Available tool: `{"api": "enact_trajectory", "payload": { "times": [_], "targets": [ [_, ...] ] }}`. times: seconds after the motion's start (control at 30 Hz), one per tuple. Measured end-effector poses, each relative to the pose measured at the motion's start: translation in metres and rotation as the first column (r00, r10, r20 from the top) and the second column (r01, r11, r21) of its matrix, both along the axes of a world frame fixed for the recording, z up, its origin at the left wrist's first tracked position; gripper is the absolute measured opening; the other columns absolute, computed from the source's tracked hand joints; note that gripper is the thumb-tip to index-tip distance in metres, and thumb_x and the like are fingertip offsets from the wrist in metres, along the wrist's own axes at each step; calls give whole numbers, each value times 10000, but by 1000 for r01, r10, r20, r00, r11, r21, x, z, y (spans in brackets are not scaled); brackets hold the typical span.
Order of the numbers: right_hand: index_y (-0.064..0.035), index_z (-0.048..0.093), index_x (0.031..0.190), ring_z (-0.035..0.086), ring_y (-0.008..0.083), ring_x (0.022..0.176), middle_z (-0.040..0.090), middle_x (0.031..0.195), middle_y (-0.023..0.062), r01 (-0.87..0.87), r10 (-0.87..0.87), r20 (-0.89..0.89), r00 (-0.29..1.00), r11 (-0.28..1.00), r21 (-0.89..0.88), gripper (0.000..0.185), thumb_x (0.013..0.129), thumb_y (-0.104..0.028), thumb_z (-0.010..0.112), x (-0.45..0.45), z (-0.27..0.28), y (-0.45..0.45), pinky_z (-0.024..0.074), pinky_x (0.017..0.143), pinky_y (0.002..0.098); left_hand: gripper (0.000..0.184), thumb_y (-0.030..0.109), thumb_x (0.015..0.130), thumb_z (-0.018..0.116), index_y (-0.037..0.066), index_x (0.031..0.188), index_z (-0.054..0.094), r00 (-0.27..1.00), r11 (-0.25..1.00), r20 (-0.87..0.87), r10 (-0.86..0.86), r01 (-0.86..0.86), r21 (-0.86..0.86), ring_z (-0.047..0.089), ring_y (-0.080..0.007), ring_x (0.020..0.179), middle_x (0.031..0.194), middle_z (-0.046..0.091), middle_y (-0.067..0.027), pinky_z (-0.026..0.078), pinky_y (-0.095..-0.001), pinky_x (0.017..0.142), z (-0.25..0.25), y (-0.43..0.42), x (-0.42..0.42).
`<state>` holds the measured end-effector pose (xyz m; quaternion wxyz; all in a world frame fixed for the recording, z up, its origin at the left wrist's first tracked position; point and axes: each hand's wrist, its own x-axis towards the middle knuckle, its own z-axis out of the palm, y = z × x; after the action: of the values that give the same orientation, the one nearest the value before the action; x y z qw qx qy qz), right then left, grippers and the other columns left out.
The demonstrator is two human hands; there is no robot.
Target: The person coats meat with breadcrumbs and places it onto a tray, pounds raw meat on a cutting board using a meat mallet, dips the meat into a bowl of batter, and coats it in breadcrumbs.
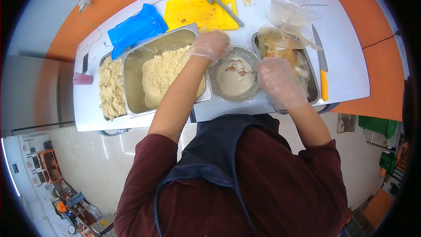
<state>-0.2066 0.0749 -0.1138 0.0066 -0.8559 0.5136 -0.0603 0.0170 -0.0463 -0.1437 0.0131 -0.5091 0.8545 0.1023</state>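
My left hand (pixel 210 45), in a clear plastic glove, is over the upper left rim of a round bowl (pixel 214 85); its fingers are curled and what they hold, if anything, is hidden. White batter (pixel 232 87) fills the bowl, with a brownish piece (pixel 237 67) partly sunk in it. At the bowl's right rim is my right hand (pixel 280 77), also gloved, its fingers bent and partly hidden. Left of the bowl, a deep metal tray (pixel 133 79) holds pale crumbs (pixel 163 73). Bagged orange-brown pieces (pixel 280 46) lie in a dark-rimmed tray (pixel 312 85) on the right.
A yellow cutting board (pixel 188 11) with a metal mallet (pixel 226 8) lies behind the bowl. Farther left are a blue bag (pixel 139 28), a second crumb-filled tray (pixel 112 87) and a pink cup (pixel 82 79). An orange-handled knife (pixel 323 68) rests at the right.
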Motion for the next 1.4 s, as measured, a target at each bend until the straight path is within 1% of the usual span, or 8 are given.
{"api": "enact_trajectory", "payload": {
  "times": [0.17, 0.27, 0.4, 0.47, 0.77, 1.07, 1.27, 1.4],
  "targets": [
    [22, 762, 901, 727, 413, 909, 720, 901, 266, 201, -211, 9, 977, 942, 268, 197, 824, -87, 617, 3, 4, 0, 579, 847, 472, 291, 377, 920, 632, 157, 990, 808, 999, 1000, 35, 6, -6, 20, 700, -347, 1011, 1030, 755, -160, 519, -455, 964, -3, -2, 0],
    [39, 765, 970, 719, 420, 972, 715, 933, 291, 148, -153, -26, 988, 876, 459, 244, 859, -94, 593, 3, 8, -11, 564, 894, 472, 295, 378, 918, 633, 151, 990, 807, 999, 999, 40, -13, 11, 38, 699, -351, 1014, 1032, 752, -167, 522, -455, 961, 6, 1, -1],
    [34, 757, 918, 728, 405, 911, 716, 885, 271, 213, -279, 87, 956, 868, 449, 225, 853, -107, 594, -4, 3, -18, 575, 830, 485, 294, 374, 912, 636, 147, 990, 806, 1000, 1000, 6, 12, -12, 28, 696, -357, 1021, 1033, 750, -169, 520, -456, 960, 4, 1, 1],
    [2, 737, 830, 728, 387, 820, 711, 820, 235, 96, -104, 79, 991, 991, 97, 187, 844, -119, 596, -7, -19, -19, 578, 749, 493, 295, 378, 906, 642, 145, 986, 806, 999, 1000, 34, 10, -11, 27, 691, -364, 1026, 1033, 750, -168, 519, -461, 955, 2, 0, 0],
    [-42, 715, 760, 723, 364, 740, 706, 765, 179, 100, -72, 178, 981, 983, -155, 92, 783, -78, 634, 9, -36, -25, 575, 667, 467, 320, 389, 907, 638, 123, 979, 801, 999, 999, 7, 38, -38, 37, 691, -363, 1007, 1028, 748, -176, 517, -465, 950, 8, 6, -1],
    [-18, 739, 811, 718, 383, 838, 710, 841, 234, 134, -109, -134, 985, 972, 194, 174, 811, -160, 638, 0, -3, -9, 567, 772, 475, 283, 353, 904, 634, 129, 946, 802, 1000, 1000, 5, -16, 16, -21, 702, -350, 968, 999, 752, -166, 511, -456, 956, -15, -6, 4],
    [22, 715, 846, 689, 440, 889, 685, 853, 277, 143, -203, 105, 973, 899, 414, 227, 830, -189, 631, -14, -3, -17, 540, 837, 528, 274, 351, 904, 630, 143, 955, 802, 1000, 999, -5, -3, 4, 35, 701, -345, 979, 1008, 753, -155, 515, -456, 960, 4, 3, 2],
    [19, 738, 841, 725, 369, 894, 718, 877, 238, 110, -114, 15, 993, 979, 174, 202, 850, -138, 612, -13, 9, -15, 565, 840, 480, 276, 350, 909, 623, 147, 964, 802, 1000, 1000, -10, -4, 4, 10, 702, -344, 977, 1006, 753, -158, 509, -455, 975, -6, 0, 2]
  ]
}}
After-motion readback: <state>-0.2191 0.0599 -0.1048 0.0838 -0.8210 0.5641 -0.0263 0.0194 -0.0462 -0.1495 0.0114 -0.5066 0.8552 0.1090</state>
